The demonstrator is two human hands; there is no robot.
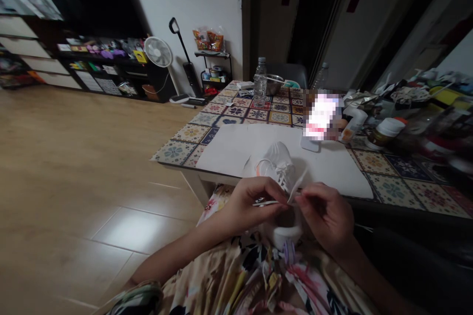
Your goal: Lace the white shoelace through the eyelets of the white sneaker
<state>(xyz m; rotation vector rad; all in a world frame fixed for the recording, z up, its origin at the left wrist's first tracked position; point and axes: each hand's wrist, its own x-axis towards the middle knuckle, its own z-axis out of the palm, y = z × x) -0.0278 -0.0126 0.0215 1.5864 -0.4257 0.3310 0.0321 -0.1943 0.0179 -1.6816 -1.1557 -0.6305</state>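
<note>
My left hand and my right hand meet over my lap, just in front of the table edge. Both pinch a white shoelace; its ends run between my fingertips. Under my hands a small white shoe rests on my flowered clothing, mostly hidden by my fingers. A second white shoe with laces lies on a white sheet of paper on the table, just beyond my hands.
The patterned table carries a water bottle, a metal bowl, a jar and clutter at the right. To the left is wooden floor, with a fan, a vacuum and shelves along the far wall.
</note>
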